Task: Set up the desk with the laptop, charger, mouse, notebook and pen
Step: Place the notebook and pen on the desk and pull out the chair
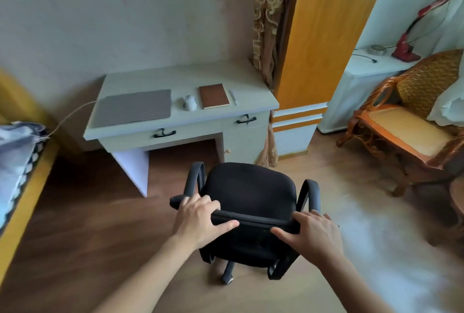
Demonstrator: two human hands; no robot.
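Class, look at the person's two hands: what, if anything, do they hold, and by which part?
Both the left hand and right hand grip the black office chair by the top edge of its backrest.

A home bedroom with a study corner: a bed edge (pixel 23 162) with bedding at the left, a small pale desk (pixel 180 79) against the wall, 1 black office chair (pixel 251 194), a patterned curtain (pixel 267 19), a rattan armchair (pixel 411 117) and wood flooring (pixel 82 212).
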